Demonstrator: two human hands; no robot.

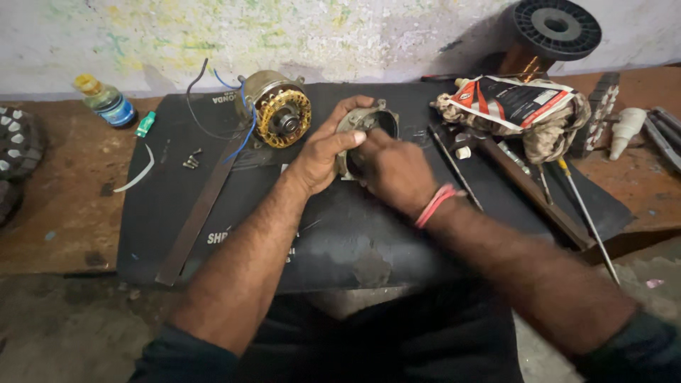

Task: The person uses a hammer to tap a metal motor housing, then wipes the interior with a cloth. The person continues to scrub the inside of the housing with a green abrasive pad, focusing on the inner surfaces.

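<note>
Both hands grip the round metal motor housing (365, 135) mid-bench; left hand (328, 152) clamps its left rim; right hand (394, 170) covers its near-right side.

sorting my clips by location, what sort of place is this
Probably a small motor repair or rewinding workshop. A wound motor stator sits on the black mat, a spool of copper wire leans against the wall, and both hands hold a round metal motor housing.

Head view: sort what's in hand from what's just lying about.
In hand:
- round metal motor housing, held by left hand and right hand

Lying about:
- wound stator
- copper wire spool
- plastic bottle
- screws
- flat metal strip
- screwdriver
</note>
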